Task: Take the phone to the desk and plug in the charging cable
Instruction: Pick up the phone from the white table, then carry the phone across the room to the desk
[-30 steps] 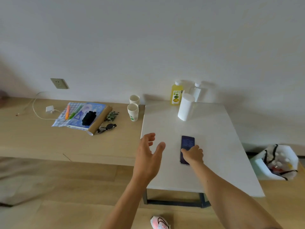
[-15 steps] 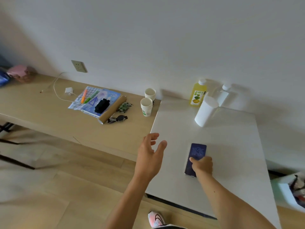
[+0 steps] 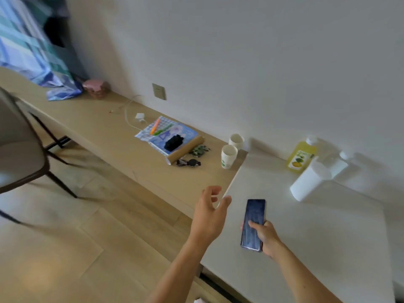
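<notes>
My right hand [image 3: 265,238] grips the lower end of a dark phone [image 3: 253,219], thumb on its screen, just above the white table [image 3: 306,237]. My left hand [image 3: 208,212] hovers open to the phone's left, over the table's edge, holding nothing. On the long wooden desk [image 3: 105,132] to the left lies a white charger block [image 3: 140,116] with its thin white cable [image 3: 127,110] looping toward the wall. A wall socket [image 3: 159,91] sits above the desk, apart from the charger.
On the desk lie a blue booklet with pens [image 3: 168,134], a cardboard tube [image 3: 185,150], a watch [image 3: 189,163] and two paper cups [image 3: 229,156]. The white table carries a yellow bottle [image 3: 300,157] and a white container [image 3: 309,182]. A chair [image 3: 19,158] stands at left.
My right hand has closed around the phone and lifted its near end off the white table. The view has swung left, showing more of the desk and a chair.
</notes>
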`<state>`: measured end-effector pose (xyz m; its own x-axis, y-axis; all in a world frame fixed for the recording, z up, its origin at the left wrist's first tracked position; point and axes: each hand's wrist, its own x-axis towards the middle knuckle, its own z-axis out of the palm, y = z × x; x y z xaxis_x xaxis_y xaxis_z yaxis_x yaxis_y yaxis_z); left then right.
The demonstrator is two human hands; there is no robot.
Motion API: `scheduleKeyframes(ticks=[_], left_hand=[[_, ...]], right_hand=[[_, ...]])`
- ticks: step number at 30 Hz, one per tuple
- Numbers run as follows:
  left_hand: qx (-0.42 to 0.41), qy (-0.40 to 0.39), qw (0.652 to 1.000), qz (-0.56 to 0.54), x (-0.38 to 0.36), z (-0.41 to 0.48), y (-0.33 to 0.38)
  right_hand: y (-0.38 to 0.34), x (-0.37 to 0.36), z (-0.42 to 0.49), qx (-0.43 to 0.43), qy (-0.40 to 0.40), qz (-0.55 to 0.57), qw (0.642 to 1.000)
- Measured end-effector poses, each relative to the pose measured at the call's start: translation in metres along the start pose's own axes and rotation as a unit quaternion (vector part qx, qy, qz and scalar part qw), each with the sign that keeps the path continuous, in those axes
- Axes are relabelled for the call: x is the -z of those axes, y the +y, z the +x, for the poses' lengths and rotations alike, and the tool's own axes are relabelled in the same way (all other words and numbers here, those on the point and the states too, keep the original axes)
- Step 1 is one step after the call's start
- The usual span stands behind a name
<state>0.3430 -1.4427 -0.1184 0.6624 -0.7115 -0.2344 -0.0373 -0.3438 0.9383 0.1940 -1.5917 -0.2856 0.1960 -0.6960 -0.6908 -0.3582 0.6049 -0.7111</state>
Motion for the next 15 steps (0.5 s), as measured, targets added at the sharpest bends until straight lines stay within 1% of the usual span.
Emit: scheduleKeyframes(ticks=[2,4,6,8,10,11,12,15], left_hand=[[0.004,0.019,1.0,-0.015,0.015,0.002,-0.003],[0.009,0.04,0.999,-0.031,0.037,0.001,-0.009],[0.014,0.072,0.996,-0.053,0.068,0.001,-0.017],[0.02,0.124,0.989,-0.074,0.109,-0.001,-0.028],[0.032,0.193,0.976,-0.098,0.165,-0.013,-0.049],[0.036,0.206,0.973,-0.095,0.18,-0.016,-0.054],[0.041,0.22,0.97,-0.091,0.194,-0.019,-0.059],[0.056,0.304,0.944,-0.114,0.269,-0.046,-0.087]], right_hand=[[-0.01,-0.03,-0.012,0.022,-0.091,-0.007,0.996],[-0.02,-0.066,-0.031,0.038,-0.152,-0.039,0.987],[-0.028,-0.105,-0.051,0.038,-0.211,-0.056,0.975],[-0.038,-0.148,-0.074,0.025,-0.278,-0.068,0.958],[-0.042,-0.198,-0.1,0.002,-0.316,-0.09,0.944],[-0.045,-0.209,-0.106,-0.001,-0.318,-0.087,0.944],[-0.046,-0.22,-0.11,0.004,-0.328,-0.08,0.941],[-0.045,-0.294,-0.147,0.027,-0.371,-0.116,0.921]])
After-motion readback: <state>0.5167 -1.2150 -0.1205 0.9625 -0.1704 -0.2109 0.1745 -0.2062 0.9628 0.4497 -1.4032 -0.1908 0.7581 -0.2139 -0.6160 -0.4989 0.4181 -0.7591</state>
